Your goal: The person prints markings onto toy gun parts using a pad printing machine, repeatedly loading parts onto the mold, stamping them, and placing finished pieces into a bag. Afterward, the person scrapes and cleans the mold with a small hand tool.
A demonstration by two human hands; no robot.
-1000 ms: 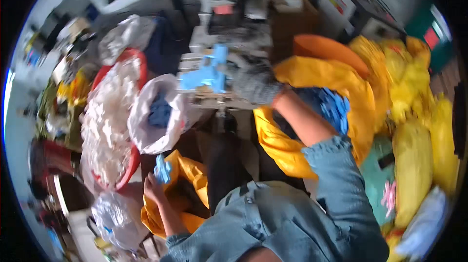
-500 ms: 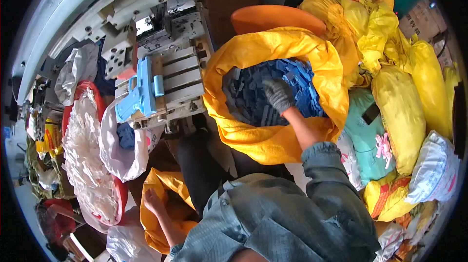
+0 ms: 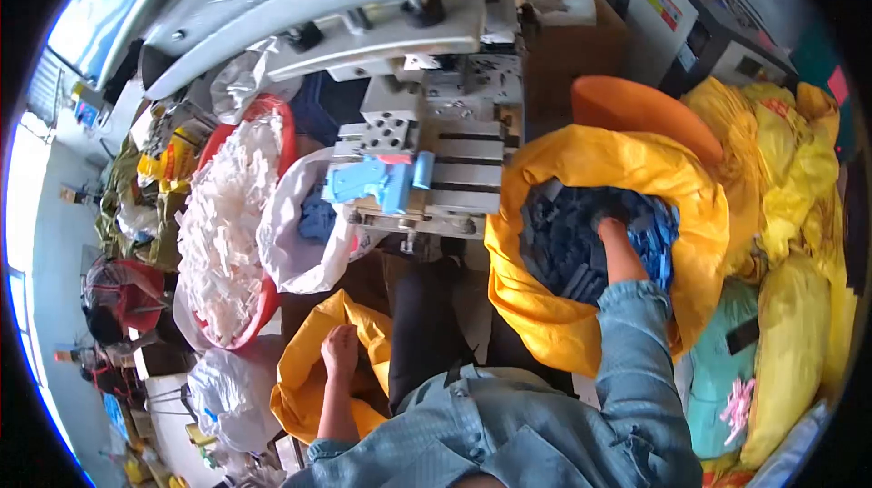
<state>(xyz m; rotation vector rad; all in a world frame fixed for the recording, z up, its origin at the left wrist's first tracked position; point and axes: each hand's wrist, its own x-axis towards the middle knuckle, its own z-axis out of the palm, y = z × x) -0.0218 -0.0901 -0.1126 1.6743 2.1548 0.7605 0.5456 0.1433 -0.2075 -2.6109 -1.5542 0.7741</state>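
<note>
My right hand, in a dark glove, reaches down into a large yellow sack of dark and blue plastic pieces. Its fingers are lost among the pieces. My left hand is bare and closed, above the rim of a smaller orange-yellow sack by my legs; whether anything is inside the fist cannot be seen. A light blue pistol-shaped plastic part lies on the machine's bed, beneath a metal block with holes.
On the left stand a red basin heaped with white strips and a white sack holding blue pieces. Stuffed yellow sacks crowd the right. An orange lid-like disc stands behind the large sack. Another person is at far left.
The view has turned, so the machine and sacks appear farther right. My right hand has sunk deeper among the pieces. The left hand stays closed by the smaller sack.
</note>
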